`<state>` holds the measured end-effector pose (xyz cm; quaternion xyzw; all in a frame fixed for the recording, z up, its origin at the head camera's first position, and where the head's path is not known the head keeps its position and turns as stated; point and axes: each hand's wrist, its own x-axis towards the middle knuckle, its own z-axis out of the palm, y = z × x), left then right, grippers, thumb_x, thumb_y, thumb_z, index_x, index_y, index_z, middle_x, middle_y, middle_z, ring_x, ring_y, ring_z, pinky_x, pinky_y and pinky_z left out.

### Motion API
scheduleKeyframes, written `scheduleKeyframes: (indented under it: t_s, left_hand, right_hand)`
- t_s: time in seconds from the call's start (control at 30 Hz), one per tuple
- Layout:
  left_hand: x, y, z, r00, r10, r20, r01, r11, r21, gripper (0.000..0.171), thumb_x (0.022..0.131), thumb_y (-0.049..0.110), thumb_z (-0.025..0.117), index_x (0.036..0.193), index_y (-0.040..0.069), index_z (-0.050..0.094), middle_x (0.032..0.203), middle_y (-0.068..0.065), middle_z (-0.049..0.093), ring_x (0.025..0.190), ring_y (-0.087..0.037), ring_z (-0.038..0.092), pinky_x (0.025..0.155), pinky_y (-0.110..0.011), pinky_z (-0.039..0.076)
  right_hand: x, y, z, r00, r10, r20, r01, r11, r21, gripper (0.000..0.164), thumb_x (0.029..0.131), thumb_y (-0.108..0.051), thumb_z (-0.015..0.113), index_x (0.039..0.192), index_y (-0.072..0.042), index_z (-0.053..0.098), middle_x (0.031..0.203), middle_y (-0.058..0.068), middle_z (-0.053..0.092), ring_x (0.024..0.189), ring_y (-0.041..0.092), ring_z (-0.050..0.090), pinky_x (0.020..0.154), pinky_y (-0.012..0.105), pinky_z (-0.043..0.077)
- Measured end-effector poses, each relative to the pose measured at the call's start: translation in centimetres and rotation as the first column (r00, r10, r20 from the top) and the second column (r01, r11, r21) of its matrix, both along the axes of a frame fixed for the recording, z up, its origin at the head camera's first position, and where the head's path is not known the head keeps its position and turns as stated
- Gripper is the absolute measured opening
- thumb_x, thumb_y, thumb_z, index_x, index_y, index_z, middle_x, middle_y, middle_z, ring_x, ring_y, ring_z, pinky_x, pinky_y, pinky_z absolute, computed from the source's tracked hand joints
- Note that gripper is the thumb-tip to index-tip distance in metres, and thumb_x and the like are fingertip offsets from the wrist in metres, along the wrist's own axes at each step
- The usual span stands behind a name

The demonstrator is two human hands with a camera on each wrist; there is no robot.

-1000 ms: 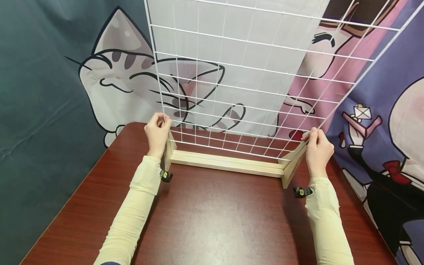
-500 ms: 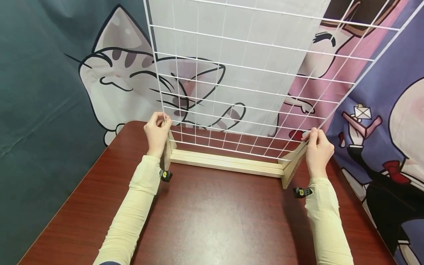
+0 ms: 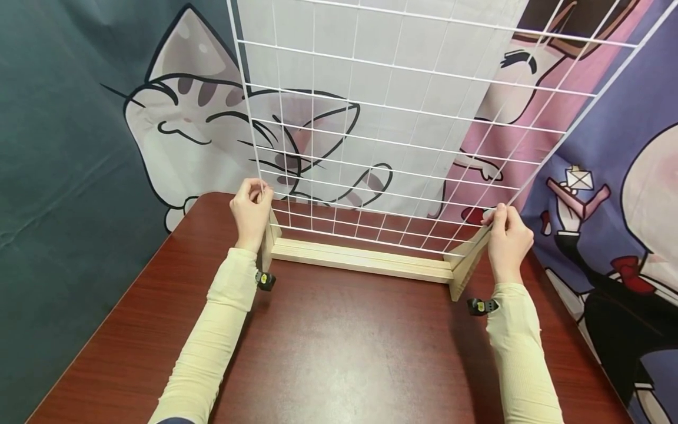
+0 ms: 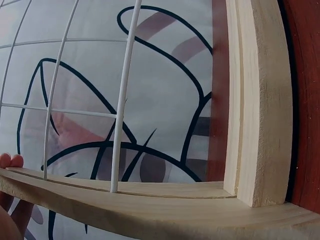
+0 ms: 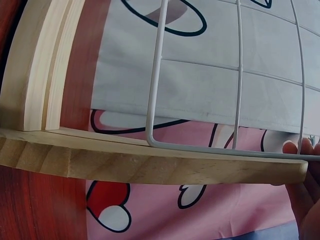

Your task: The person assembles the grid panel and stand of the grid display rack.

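Note:
A white wire grid panel (image 3: 393, 115) stands upright above a pale wooden stand, its lower edge between two side boards. The crossbar (image 3: 362, 260) joins the left side board (image 3: 268, 247) and the right side board (image 3: 466, 268). My left hand (image 3: 251, 213) pinches the panel's left edge at the top of the left board. My right hand (image 3: 508, 242) does likewise at the right board's top. In the left wrist view, the panel's edge meets a groove in the side board (image 4: 150, 212). The right wrist view shows the panel's rounded corner (image 5: 152, 140) apart from the grooved crossbar (image 5: 37, 75).
The stand rests on a reddish-brown table (image 3: 339, 347). Behind it hangs a cloth backdrop (image 3: 175, 118) printed with cartoon cats. The panel's top runs out of the head view. Small black wrist cameras sit on both sleeves.

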<state>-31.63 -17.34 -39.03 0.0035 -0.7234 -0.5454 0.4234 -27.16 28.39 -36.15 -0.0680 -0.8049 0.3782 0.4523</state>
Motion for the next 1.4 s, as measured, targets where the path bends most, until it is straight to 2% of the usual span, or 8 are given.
scheduleKeyframes:
  t_s: [0.1, 0.33, 0.7, 1.03, 1.13, 1.27, 1.33, 1.4]
  left_hand:
    - [0.0, 0.0, 0.4, 1.000, 0.000, 0.010, 0.000, 1.000, 0.020, 0.017, 0.089, 0.013, 0.060, 0.086, -0.001, 0.067, 0.081, -0.019, 0.073, 0.061, 0.014, 0.056, 0.061, -0.007, 0.039]
    - [-0.1, -0.2, 2.0, 0.993, 0.071, 0.091, -0.073, 0.997, 0.019, 0.047, 0.092, 0.046, 0.059, 0.073, 0.005, 0.071, 0.068, -0.008, 0.073, 0.054, 0.011, 0.050, 0.059, -0.015, 0.034]
    - [-0.1, -0.1, 2.6, 0.987, 0.066, 0.149, -0.073, 0.997, 0.038, 0.042, 0.088, 0.045, 0.064, 0.072, 0.007, 0.072, 0.055, 0.021, 0.062, 0.051, 0.010, 0.051, 0.059, -0.015, 0.035]
    - [-0.1, 0.0, 2.0, 0.993, 0.051, 0.110, -0.055, 0.998, 0.038, 0.035, 0.092, 0.032, 0.062, 0.077, 0.002, 0.072, 0.066, -0.006, 0.072, 0.051, 0.014, 0.055, 0.051, -0.010, 0.038]
    - [0.0, -0.1, 1.8, 0.993, 0.053, 0.106, -0.056, 0.998, 0.024, 0.034, 0.092, 0.031, 0.061, 0.077, 0.002, 0.072, 0.070, -0.012, 0.073, 0.052, 0.015, 0.055, 0.051, -0.009, 0.037]
    - [0.1, -0.1, 1.6, 0.994, 0.057, 0.095, -0.058, 0.998, 0.005, 0.035, 0.093, 0.032, 0.061, 0.078, 0.002, 0.071, 0.072, -0.015, 0.073, 0.051, 0.016, 0.052, 0.051, -0.009, 0.036]
    - [0.2, -0.1, 1.5, 0.995, 0.058, 0.084, -0.058, 0.998, -0.003, 0.036, 0.093, 0.033, 0.061, 0.077, 0.003, 0.071, 0.072, -0.016, 0.073, 0.051, 0.016, 0.051, 0.050, -0.010, 0.034]
    - [0.2, -0.2, 1.5, 0.996, 0.057, 0.075, -0.057, 0.998, -0.008, 0.036, 0.094, 0.033, 0.060, 0.077, 0.003, 0.070, 0.072, -0.016, 0.072, 0.051, 0.017, 0.050, 0.050, -0.011, 0.034]
  right_hand:
    - [0.0, -0.1, 0.1, 1.000, -0.004, -0.003, 0.004, 1.000, -0.004, 0.042, 0.098, -0.033, 0.049, 0.076, -0.003, 0.068, 0.063, -0.041, 0.052, 0.059, -0.025, 0.040, 0.063, 0.013, 0.027]
    - [0.0, -0.1, 0.1, 1.000, -0.004, -0.012, 0.004, 1.000, -0.006, 0.039, 0.098, -0.031, 0.050, 0.076, -0.004, 0.068, 0.063, -0.040, 0.051, 0.059, -0.025, 0.041, 0.063, 0.013, 0.027]
    - [0.0, 0.0, -0.4, 1.000, -0.013, 0.000, 0.013, 1.000, 0.001, 0.039, 0.097, -0.031, 0.049, 0.077, -0.003, 0.067, 0.064, -0.041, 0.051, 0.059, -0.027, 0.038, 0.063, 0.014, 0.028]
    - [-0.2, 0.0, -0.3, 1.000, -0.029, -0.006, 0.030, 0.998, 0.054, 0.036, 0.096, -0.029, 0.049, 0.078, -0.003, 0.066, 0.064, -0.050, 0.039, 0.060, -0.025, 0.037, 0.065, 0.033, 0.035]
    - [-0.1, 0.0, -0.4, 0.999, -0.042, -0.004, 0.042, 0.996, 0.075, 0.036, 0.096, -0.029, 0.050, 0.078, -0.004, 0.067, 0.060, -0.034, 0.054, 0.058, -0.001, 0.054, 0.066, 0.039, 0.035]
    - [0.2, -0.1, -0.5, 0.999, -0.046, -0.004, 0.046, 0.994, 0.102, 0.037, 0.098, -0.029, 0.049, 0.080, -0.002, 0.067, 0.071, 0.009, 0.070, 0.071, 0.034, 0.059, 0.066, 0.042, 0.035]
    - [0.2, -0.2, -0.4, 0.999, -0.039, -0.005, 0.039, 0.994, 0.105, 0.037, 0.099, -0.028, 0.048, 0.081, -0.001, 0.066, 0.076, 0.018, 0.070, 0.062, 0.018, 0.059, 0.066, 0.042, 0.034]
    - [0.2, -0.2, -0.3, 0.999, -0.038, -0.003, 0.038, 0.994, 0.106, 0.037, 0.099, -0.028, 0.048, 0.082, -0.001, 0.066, 0.077, 0.019, 0.070, 0.062, 0.016, 0.057, 0.067, 0.043, 0.034]
